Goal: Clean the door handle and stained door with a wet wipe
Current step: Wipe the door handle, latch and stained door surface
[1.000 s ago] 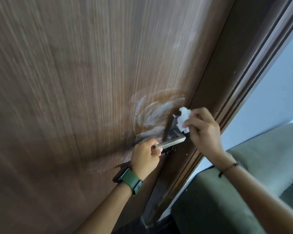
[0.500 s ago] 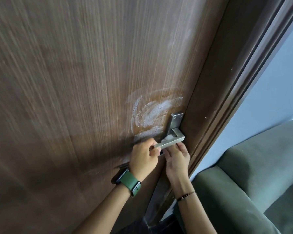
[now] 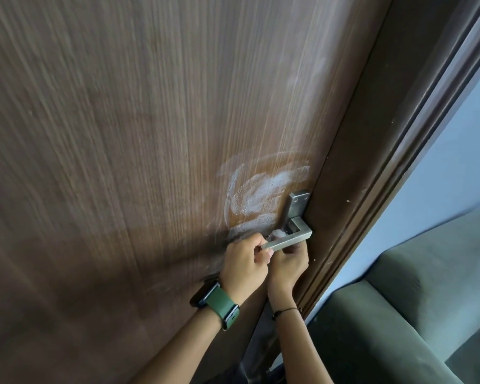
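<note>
- The left hand (image 3: 244,261) grips the free end of the handle (image 3: 287,241).
- The right hand (image 3: 288,263), under the handle, probably presses the wipe (image 3: 277,233); rub slowly along it.
- The stain (image 3: 258,195) above the handle waits.

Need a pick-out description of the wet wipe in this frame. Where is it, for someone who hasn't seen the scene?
Start at the brown wooden door and follow its right edge down to the metal door handle. The wet wipe is the small white wad showing just above the lever, between it and the door, above the right hand. Unlike the flat chalky white smear higher up, it is a crumpled lump.
</note>
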Motion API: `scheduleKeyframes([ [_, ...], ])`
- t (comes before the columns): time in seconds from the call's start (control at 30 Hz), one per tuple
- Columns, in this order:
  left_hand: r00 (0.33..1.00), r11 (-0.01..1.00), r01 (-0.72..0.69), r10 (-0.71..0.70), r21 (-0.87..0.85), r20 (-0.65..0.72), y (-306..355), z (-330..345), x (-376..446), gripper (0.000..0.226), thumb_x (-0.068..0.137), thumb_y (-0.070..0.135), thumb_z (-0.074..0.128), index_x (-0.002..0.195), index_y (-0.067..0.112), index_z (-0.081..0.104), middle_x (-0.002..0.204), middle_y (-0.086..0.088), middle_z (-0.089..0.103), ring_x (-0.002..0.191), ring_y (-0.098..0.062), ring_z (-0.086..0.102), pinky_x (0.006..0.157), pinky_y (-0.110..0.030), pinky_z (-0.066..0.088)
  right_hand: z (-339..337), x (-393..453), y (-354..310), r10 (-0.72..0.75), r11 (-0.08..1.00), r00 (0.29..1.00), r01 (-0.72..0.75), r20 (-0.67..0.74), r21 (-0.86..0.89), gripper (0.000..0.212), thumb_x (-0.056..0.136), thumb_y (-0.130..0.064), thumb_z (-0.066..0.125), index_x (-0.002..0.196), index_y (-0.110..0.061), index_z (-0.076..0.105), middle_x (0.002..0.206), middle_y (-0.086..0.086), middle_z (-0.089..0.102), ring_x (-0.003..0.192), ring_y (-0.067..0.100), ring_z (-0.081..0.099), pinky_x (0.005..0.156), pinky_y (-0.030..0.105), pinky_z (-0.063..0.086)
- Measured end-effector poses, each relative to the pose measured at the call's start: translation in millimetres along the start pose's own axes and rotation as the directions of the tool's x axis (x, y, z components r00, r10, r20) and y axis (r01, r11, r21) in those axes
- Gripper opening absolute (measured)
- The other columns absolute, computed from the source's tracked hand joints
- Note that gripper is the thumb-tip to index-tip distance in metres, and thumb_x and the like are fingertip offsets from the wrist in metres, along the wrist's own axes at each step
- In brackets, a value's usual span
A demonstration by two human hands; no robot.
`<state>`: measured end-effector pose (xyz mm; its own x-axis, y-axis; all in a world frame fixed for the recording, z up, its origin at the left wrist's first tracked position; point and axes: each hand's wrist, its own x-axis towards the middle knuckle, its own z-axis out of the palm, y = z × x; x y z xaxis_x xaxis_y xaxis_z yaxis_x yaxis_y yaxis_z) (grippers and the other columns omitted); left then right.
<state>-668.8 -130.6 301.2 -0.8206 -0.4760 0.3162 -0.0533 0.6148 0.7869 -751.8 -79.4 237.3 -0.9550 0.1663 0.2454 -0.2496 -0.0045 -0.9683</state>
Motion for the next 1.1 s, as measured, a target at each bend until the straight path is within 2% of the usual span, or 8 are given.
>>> scheduleKeyframes([
  [0.13, 1.000, 1.000, -0.017, 0.017, 0.002, -0.001, 1.1, -0.8, -1.8, 0.013, 0.085, 0.012, 0.056, 0.078, 0.002, 0.061, 0.069, -0.014, 0.069, 0.065, -0.027, 0.064, 0.063, -0.043, 0.051, -9.9, 0.4, 2.2, 0.034, 0.999, 0.990, -0.034, -0.137, 0.004, 0.023, 0.080, 0.003, 0.064, 0.068, -0.014, 0.054, 0.064, -0.004, 0.057, 0.055, -0.004, 0.055, 0.051, 0.007, 0.041],
  [0.3, 1.000, 1.000, -0.017, 0.017, 0.016, -0.008, 1.0, 0.1, -0.3, 0.011, 0.084, 0.010, 0.057, 0.076, 0.003, 0.061, 0.067, -0.014, 0.067, 0.063, -0.029, 0.062, 0.063, -0.044, 0.050, -12.1, 14.9, -1.6, 0.074, 0.996, 0.995, -0.070, -0.071, 0.055, 0.016, 0.076, 0.006, 0.059, 0.072, -0.009, 0.059, 0.073, 0.014, 0.065, 0.064, 0.022, 0.059, 0.059, 0.036, 0.050],
  [0.47, 1.000, 1.000, -0.023, 0.023, 0.015, 0.000, 0.1, 0.2, -0.6, 0.011, 0.084, 0.009, 0.056, 0.076, 0.003, 0.061, 0.067, -0.015, 0.068, 0.064, -0.029, 0.063, 0.063, -0.045, 0.051, -18.5, 13.3, 3.1, 0.180, 0.983, 0.980, -0.183, -0.088, -0.028, 0.006, 0.084, -0.005, 0.061, 0.079, -0.007, 0.063, 0.065, 0.002, 0.067, 0.054, 0.006, 0.066, 0.055, 0.030, 0.055],
  [0.57, 1.000, 0.999, -0.021, 0.022, 0.027, -0.008, 0.5, 0.2, 0.0, 0.011, 0.085, 0.011, 0.057, 0.078, 0.004, 0.062, 0.068, -0.013, 0.068, 0.064, -0.027, 0.064, 0.063, -0.044, 0.051, -13.7, 17.6, -7.1, 0.075, 0.996, 0.985, -0.081, -0.155, -0.030, 0.014, 0.081, -0.005, 0.065, 0.072, -0.014, 0.059, 0.070, 0.003, 0.064, 0.060, 0.011, 0.059, 0.055, 0.026, 0.050],
  [0.7, 1.000, 1.000, -0.013, 0.013, 0.017, -0.017, 1.6, 1.0, -0.6, 0.012, 0.084, 0.010, 0.058, 0.076, 0.003, 0.062, 0.068, -0.013, 0.069, 0.065, -0.028, 0.064, 0.064, -0.045, 0.051, -14.7, 15.0, -9.6, -0.008, 0.991, 0.998, 0.000, -0.059, -0.132, 0.011, 0.083, 0.004, 0.058, 0.074, -0.002, 0.060, 0.067, 0.002, 0.063, 0.058, -0.005, 0.059, 0.050, 0.004, 0.040],
  [0.87, 1.000, 1.000, -0.010, 0.011, 0.026, -0.017, 2.7, 0.4, -0.8, 0.012, 0.084, 0.009, 0.058, 0.073, 0.006, 0.061, 0.064, -0.013, 0.069, 0.062, -0.027, 0.064, 0.064, -0.042, 0.051, -21.2, 28.5, -9.6, -0.085, 0.968, 0.996, 0.075, -0.031, -0.238, 0.022, 0.076, 0.005, 0.052, 0.084, -0.012, 0.063, 0.071, 0.005, 0.068, 0.065, 0.019, 0.063, 0.059, 0.030, 0.049],
  [1.03, 0.999, 0.998, -0.024, 0.026, 0.057, -0.028, 6.6, -1.1, -2.0, 0.013, 0.084, 0.007, 0.058, 0.071, 0.006, 0.061, 0.066, -0.007, 0.070, 0.062, -0.024, 0.064, 0.063, -0.039, 0.051, -27.8, 27.9, -5.6, -0.262, 0.901, 0.959, 0.282, 0.106, -0.329, 0.009, 0.075, 0.003, 0.055, 0.076, -0.004, 0.060, 0.071, 0.010, 0.065, 0.061, 0.016, 0.054, 0.055, 0.007, 0.031],
  [1.1, 0.999, 0.998, -0.027, 0.029, 0.063, -0.034, 7.4, -0.8, -2.7, 0.012, 0.084, 0.006, 0.058, 0.072, 0.006, 0.061, 0.066, -0.005, 0.070, 0.063, -0.022, 0.065, 0.064, -0.038, 0.052, -35.1, 32.6, -6.8, -0.283, 0.864, 0.946, 0.322, 0.155, -0.387, 0.011, 0.075, 0.000, 0.060, 0.069, -0.008, 0.059, 0.065, 0.009, 0.065, 0.057, 0.021, 0.058, 0.052, 0.010, 0.028],
])
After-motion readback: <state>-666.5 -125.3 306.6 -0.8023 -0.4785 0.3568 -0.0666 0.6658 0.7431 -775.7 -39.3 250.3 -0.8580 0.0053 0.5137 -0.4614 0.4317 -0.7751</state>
